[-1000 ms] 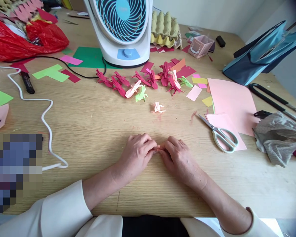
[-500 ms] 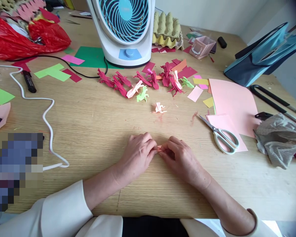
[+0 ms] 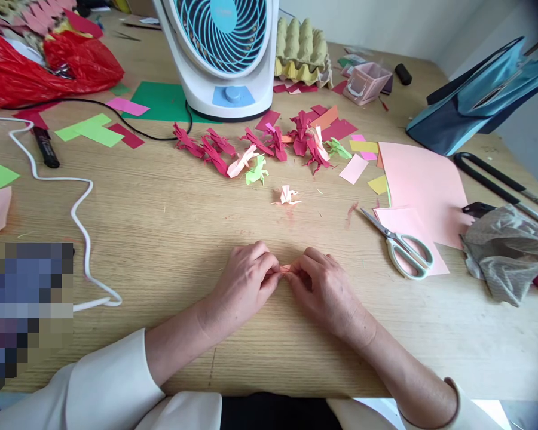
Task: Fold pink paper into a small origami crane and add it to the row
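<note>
Between my hands is a small folded piece of orange paper (image 3: 286, 269), mostly hidden by the fingers. My left hand (image 3: 250, 273) pinches its left end, and my right hand (image 3: 325, 286) pinches the right end. Both hands are closed, low over the wooden table, with the fingertips almost meeting. Just beyond them stands a small pale pink folded paper figure (image 3: 287, 195). Farther back lies a row of folded paper figures: several dark red ones (image 3: 215, 156), a pale pink one (image 3: 242, 161) and a light green one (image 3: 257, 171).
White-handled scissors (image 3: 406, 248) lie on pink paper (image 3: 424, 185) at the right. A white fan (image 3: 226, 65) stands at the back, beside egg cartons (image 3: 302, 51). A white cord (image 3: 83, 224) runs down the left. A blue bag (image 3: 466, 98) stands back right, near a crumpled grey bag (image 3: 506, 254).
My hands have shifted slightly left and apart, so a little more of the orange paper shows between the fingertips. Both still pinch it.
</note>
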The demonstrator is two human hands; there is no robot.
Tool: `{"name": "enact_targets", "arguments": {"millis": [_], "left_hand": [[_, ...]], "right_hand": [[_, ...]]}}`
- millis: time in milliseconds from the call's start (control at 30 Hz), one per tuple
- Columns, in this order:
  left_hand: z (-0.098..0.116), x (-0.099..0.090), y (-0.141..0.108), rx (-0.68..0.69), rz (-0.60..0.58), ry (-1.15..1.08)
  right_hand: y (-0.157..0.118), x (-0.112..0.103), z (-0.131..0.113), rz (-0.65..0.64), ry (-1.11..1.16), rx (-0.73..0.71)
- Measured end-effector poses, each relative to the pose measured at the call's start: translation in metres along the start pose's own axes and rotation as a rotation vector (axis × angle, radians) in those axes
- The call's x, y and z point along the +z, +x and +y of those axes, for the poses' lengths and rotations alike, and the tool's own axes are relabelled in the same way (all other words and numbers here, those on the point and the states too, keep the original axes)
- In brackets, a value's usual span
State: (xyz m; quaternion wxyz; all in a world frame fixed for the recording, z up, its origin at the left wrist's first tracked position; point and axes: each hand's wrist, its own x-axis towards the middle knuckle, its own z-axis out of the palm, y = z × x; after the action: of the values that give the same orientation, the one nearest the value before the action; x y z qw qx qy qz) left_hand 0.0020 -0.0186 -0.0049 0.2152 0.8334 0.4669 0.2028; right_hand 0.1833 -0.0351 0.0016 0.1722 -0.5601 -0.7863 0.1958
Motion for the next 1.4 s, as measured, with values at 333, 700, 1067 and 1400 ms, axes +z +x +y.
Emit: {"name": "enact_targets", "arguments": {"millis": [333, 700, 1067, 1400], "left_hand": [[-0.003, -0.002, -0.003, 0.009, -0.001, 0.006], [-0.005, -0.001, -0.003, -0.015, -0.008, 0.027], [-0.011, -0.005, -0.004, -0.047, -0.043, -0.093], [-0.022, 0.002, 0.002, 0.029, 0.034, -0.059]], "right_hand": [[0.005, 0.002, -0.001, -0.016, -0.039, 0.037], [0.006, -0.001, 0.002, -0.02, 0.037, 0.037], [0.003, 0.003, 0.003, 0.001, 0.036, -0.006], [0.003, 0.009, 0.003, 0.08, -0.023, -0.031]]}}
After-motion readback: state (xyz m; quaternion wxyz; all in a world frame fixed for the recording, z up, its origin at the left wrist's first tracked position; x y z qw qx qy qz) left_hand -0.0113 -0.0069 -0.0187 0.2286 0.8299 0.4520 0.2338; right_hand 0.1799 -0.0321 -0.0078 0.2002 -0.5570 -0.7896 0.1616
